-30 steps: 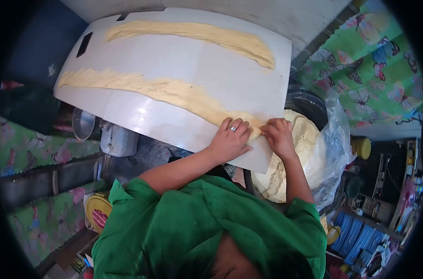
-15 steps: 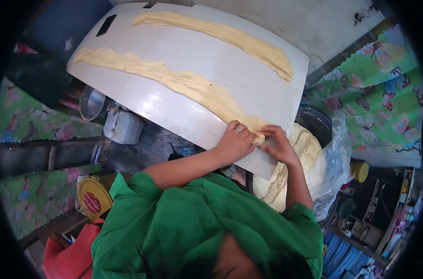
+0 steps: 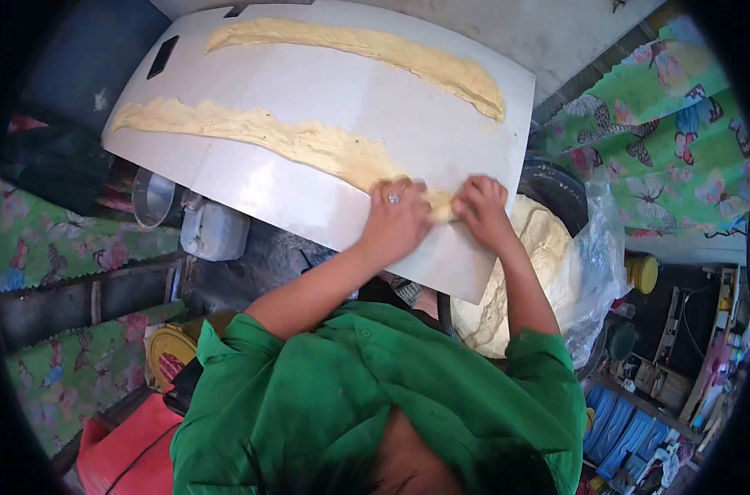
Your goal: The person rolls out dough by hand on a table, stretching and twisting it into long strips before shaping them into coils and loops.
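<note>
Both hands are at the near right end of a long, flattened dough strip (image 3: 276,140) on the white table. My left hand (image 3: 395,216), with a ring on it, has its fingers curled over the dough, slightly blurred. My right hand (image 3: 484,210) is closed on the strip's very end, fingers bent around its edge. Between the two hands a short stretch of dough shows, looking folded or rolled. A second dough strip (image 3: 366,54) lies along the table's far side, apart from both hands.
Under the table's right corner stands a black tub (image 3: 556,177) with a large dough mass (image 3: 531,264) and clear plastic sheeting (image 3: 597,264). A dark phone (image 3: 162,58) lies on the white table (image 3: 309,78). A whitish jug (image 3: 214,229) stands below the left edge.
My hands have moved up the table along with the dough end, and sit a little farther apart. The whole view has shifted slightly.
</note>
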### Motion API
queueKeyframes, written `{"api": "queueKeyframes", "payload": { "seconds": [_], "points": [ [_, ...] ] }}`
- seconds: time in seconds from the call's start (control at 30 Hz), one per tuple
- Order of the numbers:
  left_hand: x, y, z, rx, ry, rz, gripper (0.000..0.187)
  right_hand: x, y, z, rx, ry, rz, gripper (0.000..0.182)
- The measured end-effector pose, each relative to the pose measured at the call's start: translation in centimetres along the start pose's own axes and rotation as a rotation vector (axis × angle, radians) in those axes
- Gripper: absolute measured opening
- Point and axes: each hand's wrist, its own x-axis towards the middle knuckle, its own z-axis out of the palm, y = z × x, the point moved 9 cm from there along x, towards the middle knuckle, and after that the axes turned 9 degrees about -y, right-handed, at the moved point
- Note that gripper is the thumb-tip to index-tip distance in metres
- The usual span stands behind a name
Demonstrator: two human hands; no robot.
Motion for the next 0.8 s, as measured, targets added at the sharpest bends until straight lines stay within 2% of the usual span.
{"api": "queueKeyframes", "payload": {
  "seconds": [0.03,0.07,0.1,0.13,0.17,0.2,0.23,0.3,0.33,0.37,0.43,0.5,0.57,0.6,0.63,0.67,0.7,0.77,0.8],
  "points": [
    [0.8,-1.7,-0.2,0.046,0.012,-0.127,0.027,1.6,-0.1,0.6,-0.002,-0.002,0.012,0.016],
    [1.6,-2.1,-0.2,0.035,0.009,-0.120,0.027,3.0,0.3,0.5,-0.119,0.062,0.119,0.019],
    [2.1,-3.6,-0.7,0.045,0.057,-0.237,0.027,3.4,0.8,-0.1,-0.238,0.128,0.221,0.021],
    [2.1,-4.9,-1.3,0.061,0.106,-0.351,0.027,3.3,1.0,-0.7,-0.240,0.133,0.225,0.021],
    [2.1,-5.3,-1.4,0.065,0.107,-0.343,0.027,3.3,1.3,-1.6,-0.021,0.152,0.178,0.023],
    [2.6,-4.8,0.3,-0.023,-0.071,-0.206,0.027,3.5,1.4,-2.1,0.198,0.170,0.125,0.024],
    [2.6,-3.9,2.0,-0.113,-0.251,-0.073,0.026,3.3,1.1,-2.1,0.197,0.173,0.123,0.024],
    [1.0,-2.2,2.1,-0.008,-0.233,0.006,0.024,1.7,-3.9,-0.4,0.363,-0.016,-0.306,0.023],
    [0.2,-2.0,1.9,0.042,-0.184,0.018,0.025,1.1,-4.3,0.6,0.176,-0.035,-0.233,0.024],
    [-0.4,-2.0,1.5,0.089,-0.134,0.026,0.026,1.1,-4.4,0.7,0.177,-0.033,-0.222,0.024],
    [0.0,-3.4,1.0,0.049,-0.170,-0.038,0.026,2.4,-2.5,1.7,-0.082,-0.137,0.010,0.027],
    [0.0,-6.2,-1.7,0.097,0.108,-0.297,0.023,4.7,-0.8,2.0,-0.091,-0.076,0.120,0.027],
    [0.3,-6.5,-2.3,0.115,0.178,-0.293,0.021,5.6,-0.7,-1.4,-0.187,0.343,0.190,0.027],
    [1.1,-6.5,-1.1,-0.019,0.057,-0.200,0.021,5.9,-1.7,-1.5,-0.163,0.292,0.078,0.030],
    [1.5,-6.3,0.1,-0.150,-0.067,-0.111,0.020,5.3,-2.0,-1.5,-0.162,0.301,0.080,0.030],
    [0.9,-5.3,1.0,-0.037,-0.120,-0.002,0.022,4.7,-3.8,0.0,-0.041,0.166,-0.131,0.031],
    [0.3,-5.1,0.9,-0.034,-0.122,-0.003,0.022,3.6,-5.5,1.3,0.080,0.029,-0.341,0.032],
    [-0.7,-4.4,-0.3,0.076,-0.046,0.032,0.021,3.4,-4.7,2.0,0.056,-0.002,-0.255,0.032],
    [-0.6,-5.6,-0.2,0.102,-0.153,-0.057,0.024,4.7,-3.1,2.0,-0.013,-0.012,-0.100,0.032]
  ]
}}
